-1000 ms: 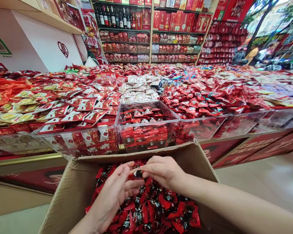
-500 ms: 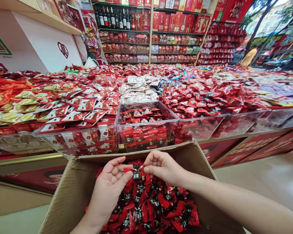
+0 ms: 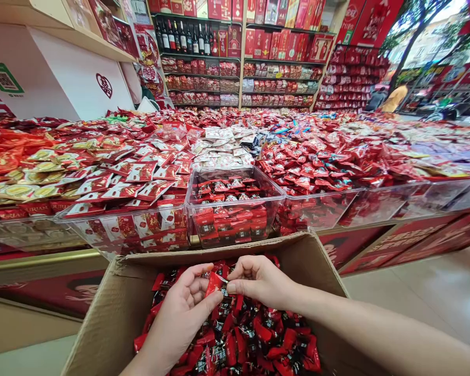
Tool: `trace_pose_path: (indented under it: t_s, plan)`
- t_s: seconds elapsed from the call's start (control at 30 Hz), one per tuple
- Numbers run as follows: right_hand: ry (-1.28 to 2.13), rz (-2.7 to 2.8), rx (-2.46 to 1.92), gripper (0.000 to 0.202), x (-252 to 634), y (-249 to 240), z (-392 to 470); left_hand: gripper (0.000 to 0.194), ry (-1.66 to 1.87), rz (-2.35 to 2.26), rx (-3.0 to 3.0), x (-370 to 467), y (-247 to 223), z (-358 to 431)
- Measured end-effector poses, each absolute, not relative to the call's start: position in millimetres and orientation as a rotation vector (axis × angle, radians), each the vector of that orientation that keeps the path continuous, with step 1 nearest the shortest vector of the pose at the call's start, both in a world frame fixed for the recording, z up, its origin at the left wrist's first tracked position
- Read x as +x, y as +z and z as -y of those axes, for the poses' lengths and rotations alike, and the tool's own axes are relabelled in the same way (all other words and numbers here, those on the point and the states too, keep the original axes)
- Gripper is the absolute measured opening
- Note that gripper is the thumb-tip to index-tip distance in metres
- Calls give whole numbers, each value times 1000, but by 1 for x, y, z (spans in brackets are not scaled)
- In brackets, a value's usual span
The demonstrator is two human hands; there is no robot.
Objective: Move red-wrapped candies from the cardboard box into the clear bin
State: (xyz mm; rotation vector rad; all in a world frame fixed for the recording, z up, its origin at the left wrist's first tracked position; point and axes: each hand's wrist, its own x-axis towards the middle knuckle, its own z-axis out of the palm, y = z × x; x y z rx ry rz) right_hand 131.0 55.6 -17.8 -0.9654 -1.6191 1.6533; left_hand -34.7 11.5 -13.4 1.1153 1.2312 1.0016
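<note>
Both hands are over an open cardboard box filled with loose red-and-black wrapped candies. One red candy packet is between them, its glossy wrapper turned partly edge-on. My left hand has its thumb along the packet's lower left side, with the fingers curled behind. The thumb and bent fingers of my right hand pinch its right end. Just beyond the box, a clear plastic bin holds similar red-and-black candies stacked in rows, its level below the rim.
Heaped red and white packets fill the bins to the left; more red packets lie to the right. Shelves with wine bottles and boxes stand behind. Pale floor tiles show at the right.
Both hands have moved slightly down and right with the candy packet. The packet has turned, from its printed label facing me to a plain red side.
</note>
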Motion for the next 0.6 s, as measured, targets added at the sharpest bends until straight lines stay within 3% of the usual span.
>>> trace_pose_path:
  t_s: [0.17,0.3,0.6]
  plan:
    - [1482,1919,-790,27,132,-16,-54,38,911,-1245,1297,-35,-17,-6]
    - [1211,2201,-783,15,136,-5,-53,41,935,-1189,1285,-35,-13,-2]
    - [657,1866,-788,14,157,103,-102,26,1127,-1232,1179,-38,-9,-7]
